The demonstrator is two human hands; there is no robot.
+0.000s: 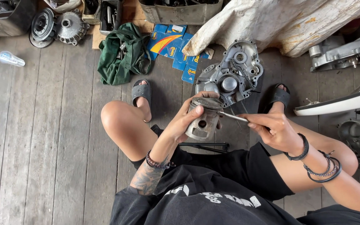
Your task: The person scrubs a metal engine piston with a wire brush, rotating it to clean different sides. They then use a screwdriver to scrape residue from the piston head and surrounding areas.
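Note:
My left hand (185,121) grips a worn grey metal piston (203,118), held upright in front of my lap. My right hand (273,129) pinches a thin metal tool (232,116) whose tip touches the piston's upper rim. A silver engine case cover (232,77) lies on the floor just beyond the piston, between my sandalled feet. I sit on a wooden plank floor with knees bent.
A green cloth (119,54) and blue cardboard boxes (173,46) lie ahead. Round engine parts (57,27) sit far left, a clear plastic bottle (10,58) at the left. More engine casings (342,52) and a white panel (338,104) are at the right. Dark thin rods (205,146) lie under my hands.

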